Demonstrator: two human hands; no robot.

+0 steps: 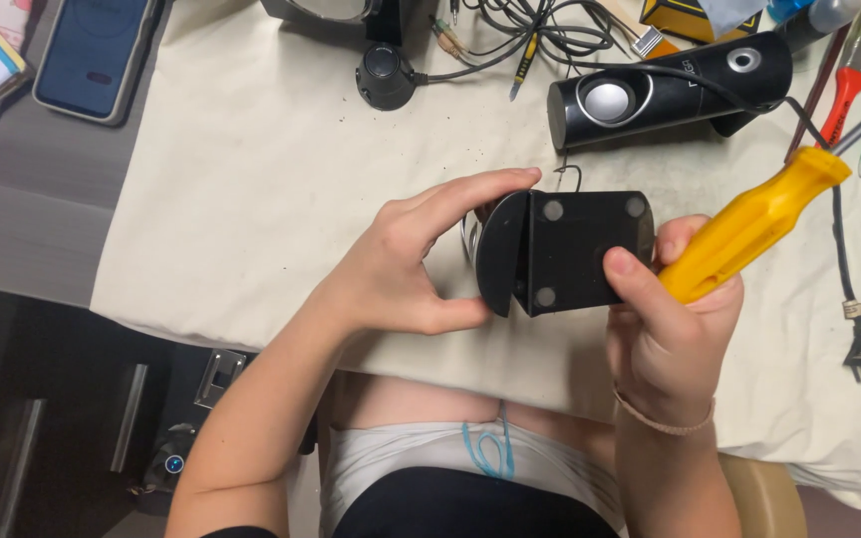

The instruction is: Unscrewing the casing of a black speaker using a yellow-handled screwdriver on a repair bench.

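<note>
Fingers of the left hand pinch the black speaker by its left end, held above the bench. The right hand steadies its other end, thumb on the base, while clenching a yellow screwdriver. A second speaker, cables and brushes lie beyond.

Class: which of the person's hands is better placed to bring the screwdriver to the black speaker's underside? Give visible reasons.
Right. The right hand already grips the yellow screwdriver, thumb on the speaker. The left hand is wrapped around the speaker's curved front, steadying it.
</note>
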